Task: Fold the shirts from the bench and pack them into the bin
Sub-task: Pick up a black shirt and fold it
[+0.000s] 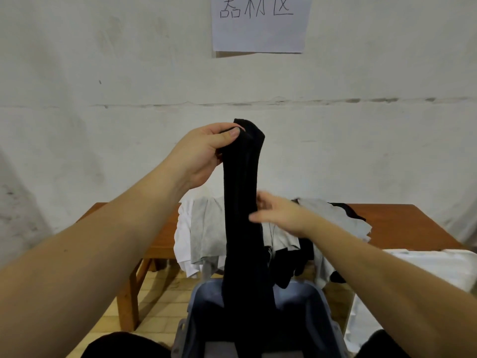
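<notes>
step: folding, not yet packed | your left hand point(206, 153) pinches the black shirt point(244, 202) top, hanging lengthwise into the bin point(320, 313) | right hand point(281, 215) loose-fingered against its middle (blurred) | next: probably halve it, lower in

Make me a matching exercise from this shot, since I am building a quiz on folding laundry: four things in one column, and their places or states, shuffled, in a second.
Things
1. black shirt
2. bin
3. grey shirt
4. paper sign

Places or states
A. stuck on the wall
B. lying on the bench
C. hanging in a long strip, pinched at the top by the left hand
D. on the floor in front of the bench, below the hands

Pairs: 1-C, 2-D, 3-B, 4-A
</notes>
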### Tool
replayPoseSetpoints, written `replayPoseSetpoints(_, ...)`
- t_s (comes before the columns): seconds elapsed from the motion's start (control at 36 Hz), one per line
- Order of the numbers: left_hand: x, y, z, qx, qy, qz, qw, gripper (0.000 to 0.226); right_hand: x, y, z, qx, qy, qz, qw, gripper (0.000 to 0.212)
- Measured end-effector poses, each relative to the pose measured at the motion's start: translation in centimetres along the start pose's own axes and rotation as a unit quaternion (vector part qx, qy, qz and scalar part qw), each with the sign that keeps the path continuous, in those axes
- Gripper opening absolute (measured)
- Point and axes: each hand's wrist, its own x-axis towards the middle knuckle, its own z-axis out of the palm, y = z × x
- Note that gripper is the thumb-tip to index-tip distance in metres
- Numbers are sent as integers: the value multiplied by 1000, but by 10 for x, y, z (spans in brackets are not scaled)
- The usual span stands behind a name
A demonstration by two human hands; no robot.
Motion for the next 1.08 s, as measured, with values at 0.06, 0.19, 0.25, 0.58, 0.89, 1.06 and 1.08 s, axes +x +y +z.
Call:
replayPoseSetpoints(0.06,-1,1,-2,7,3,0,1000,14,-2,26,5,-101,-40,56,993,46)
replayPoseSetpoints(0.19,-3,1,-7,11,28,4,1000,14,-10,69,9,-210,-18,116,971,29)
replayPoseSetpoints(0.25,-4,1,-10,1,39,5,999,14,-13,83,8,-219,0,119,969,33)
replayPoseSetpoints(0.58,-10,0,-17,1,66,8,998,13,-12,99,31,-156,8,143,977,16)
replayPoseSetpoints(0.89,-16,-4,-56,86,149,28,985,14,-31,88,-18,89,103,169,976,7)
replayPoseSetpoints(1.06,-19,-6,-59,122,210,47,969,13,-37,67,-31,186,152,92,966,29)
replayPoseSetpoints(1.08,-19,-5,-57,121,216,48,968,14,-37,59,-31,200,145,73,966,30)
